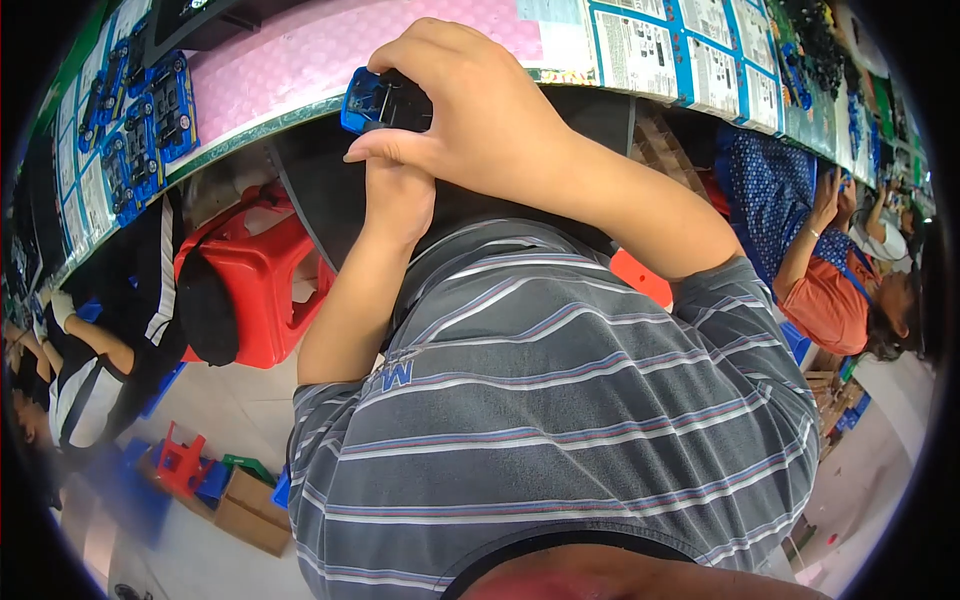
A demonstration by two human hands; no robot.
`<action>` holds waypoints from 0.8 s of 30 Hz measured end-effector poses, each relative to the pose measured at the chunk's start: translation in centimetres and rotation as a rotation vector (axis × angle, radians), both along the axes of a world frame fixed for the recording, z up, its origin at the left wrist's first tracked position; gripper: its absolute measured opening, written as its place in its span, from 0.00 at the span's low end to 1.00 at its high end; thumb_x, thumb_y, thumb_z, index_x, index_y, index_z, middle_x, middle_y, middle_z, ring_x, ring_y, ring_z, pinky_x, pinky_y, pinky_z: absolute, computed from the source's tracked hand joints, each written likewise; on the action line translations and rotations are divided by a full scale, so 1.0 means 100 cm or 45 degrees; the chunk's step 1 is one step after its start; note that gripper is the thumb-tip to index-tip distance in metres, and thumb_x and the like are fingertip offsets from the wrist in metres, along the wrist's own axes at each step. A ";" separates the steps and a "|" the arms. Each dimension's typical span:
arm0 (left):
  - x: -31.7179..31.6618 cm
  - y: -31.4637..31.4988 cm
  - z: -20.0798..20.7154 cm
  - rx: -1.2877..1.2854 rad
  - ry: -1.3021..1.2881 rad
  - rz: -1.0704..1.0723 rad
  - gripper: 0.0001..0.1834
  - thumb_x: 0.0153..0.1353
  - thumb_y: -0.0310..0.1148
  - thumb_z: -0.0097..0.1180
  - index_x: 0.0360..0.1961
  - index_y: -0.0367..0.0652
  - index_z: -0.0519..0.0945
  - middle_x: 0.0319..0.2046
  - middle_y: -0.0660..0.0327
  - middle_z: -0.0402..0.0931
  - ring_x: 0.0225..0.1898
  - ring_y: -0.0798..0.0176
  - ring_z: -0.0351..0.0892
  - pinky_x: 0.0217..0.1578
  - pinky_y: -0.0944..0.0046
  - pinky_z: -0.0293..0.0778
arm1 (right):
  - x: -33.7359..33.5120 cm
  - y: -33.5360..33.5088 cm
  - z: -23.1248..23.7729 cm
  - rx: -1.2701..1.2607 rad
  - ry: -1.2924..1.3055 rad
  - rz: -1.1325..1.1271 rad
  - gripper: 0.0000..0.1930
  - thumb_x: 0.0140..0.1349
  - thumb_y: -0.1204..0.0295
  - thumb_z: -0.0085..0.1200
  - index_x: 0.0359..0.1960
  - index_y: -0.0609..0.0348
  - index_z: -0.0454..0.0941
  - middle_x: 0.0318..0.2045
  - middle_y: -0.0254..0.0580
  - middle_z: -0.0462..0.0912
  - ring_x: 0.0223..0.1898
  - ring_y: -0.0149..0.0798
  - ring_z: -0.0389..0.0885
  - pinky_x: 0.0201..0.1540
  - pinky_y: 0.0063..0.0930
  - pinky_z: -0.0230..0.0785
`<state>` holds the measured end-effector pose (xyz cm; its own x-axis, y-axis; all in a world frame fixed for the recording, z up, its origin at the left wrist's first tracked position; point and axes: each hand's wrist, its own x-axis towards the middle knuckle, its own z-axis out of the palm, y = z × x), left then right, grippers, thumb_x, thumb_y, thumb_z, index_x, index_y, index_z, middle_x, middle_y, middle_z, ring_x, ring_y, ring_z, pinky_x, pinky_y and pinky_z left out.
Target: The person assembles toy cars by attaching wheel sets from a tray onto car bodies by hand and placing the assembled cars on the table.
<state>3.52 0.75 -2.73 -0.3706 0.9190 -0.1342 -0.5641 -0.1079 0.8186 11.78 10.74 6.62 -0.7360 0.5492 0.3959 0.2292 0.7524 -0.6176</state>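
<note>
At the bench edge, my right hand point(465, 95) is closed round a small blue and black toy car point(362, 100), with its blue end showing past my fingers. The thumb stretches along the car's near side. My left hand point(398, 195) comes up from below and meets my right hand at the palm. Its fingers are hidden behind the right hand and the car, so I cannot make out their grip. On the bench to the left lie several similar blue toy car parts point(150, 130) with black pieces in them.
Pink bubble wrap point(350, 45) covers the bench before me, with a green edge. Printed sheets point(690, 50) lie to the right. A red stool point(250, 280) stands at left below the bench. A co-worker point(835, 270) sits at right, another person point(90, 370) at left.
</note>
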 end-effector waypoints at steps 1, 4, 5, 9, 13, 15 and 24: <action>-0.002 -0.002 -0.001 0.010 0.055 -0.005 0.26 0.65 0.21 0.51 0.64 0.36 0.64 0.56 0.62 0.69 0.55 0.71 0.69 0.54 0.68 0.68 | -0.002 -0.002 0.000 -0.008 0.023 -0.005 0.28 0.44 0.53 0.72 0.39 0.64 0.79 0.35 0.50 0.80 0.43 0.53 0.78 0.50 0.42 0.72; -0.003 -0.006 0.002 0.018 0.099 -0.004 0.26 0.64 0.20 0.52 0.63 0.36 0.65 0.56 0.62 0.69 0.53 0.72 0.69 0.53 0.68 0.68 | -0.006 -0.004 -0.003 0.010 0.010 -0.002 0.28 0.44 0.53 0.72 0.39 0.64 0.79 0.36 0.50 0.80 0.43 0.53 0.78 0.50 0.42 0.72; -0.002 -0.007 0.003 0.017 0.088 -0.007 0.25 0.63 0.19 0.52 0.62 0.36 0.66 0.55 0.62 0.70 0.53 0.72 0.70 0.53 0.68 0.68 | -0.007 -0.004 -0.004 0.037 -0.024 -0.003 0.28 0.44 0.53 0.73 0.39 0.64 0.79 0.36 0.50 0.80 0.43 0.53 0.78 0.50 0.42 0.72; 0.001 -0.008 0.001 0.002 0.011 0.088 0.23 0.62 0.21 0.55 0.59 0.37 0.69 0.53 0.62 0.71 0.51 0.72 0.71 0.51 0.67 0.69 | -0.005 -0.005 -0.002 0.026 -0.104 0.002 0.29 0.43 0.53 0.73 0.40 0.64 0.80 0.37 0.50 0.80 0.43 0.53 0.78 0.50 0.42 0.72; -0.010 -0.014 -0.005 -0.051 0.185 -0.084 0.21 0.62 0.25 0.58 0.57 0.37 0.71 0.52 0.62 0.73 0.50 0.71 0.72 0.52 0.66 0.69 | -0.001 0.000 -0.003 -0.014 0.019 0.084 0.29 0.44 0.54 0.73 0.43 0.63 0.80 0.38 0.49 0.81 0.43 0.54 0.79 0.50 0.42 0.72; -0.008 -0.013 -0.006 -0.025 0.229 -0.113 0.21 0.62 0.26 0.59 0.56 0.37 0.71 0.52 0.61 0.73 0.51 0.70 0.72 0.52 0.65 0.69 | 0.000 -0.001 -0.003 -0.041 -0.007 0.096 0.29 0.45 0.55 0.73 0.44 0.63 0.80 0.38 0.49 0.81 0.43 0.54 0.79 0.50 0.42 0.72; 0.000 -0.012 -0.006 -0.024 0.032 -0.025 0.23 0.66 0.29 0.59 0.60 0.35 0.70 0.53 0.60 0.73 0.53 0.69 0.72 0.55 0.64 0.68 | 0.002 -0.007 -0.011 -0.029 0.020 -0.017 0.30 0.45 0.58 0.73 0.45 0.65 0.78 0.38 0.51 0.81 0.43 0.54 0.79 0.50 0.42 0.73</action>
<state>3.49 -0.41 -3.33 -0.3562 0.9235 -0.1422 -0.5452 -0.0818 0.8343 12.03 10.09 5.48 -0.7222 0.5683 0.3944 0.2296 0.7347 -0.6383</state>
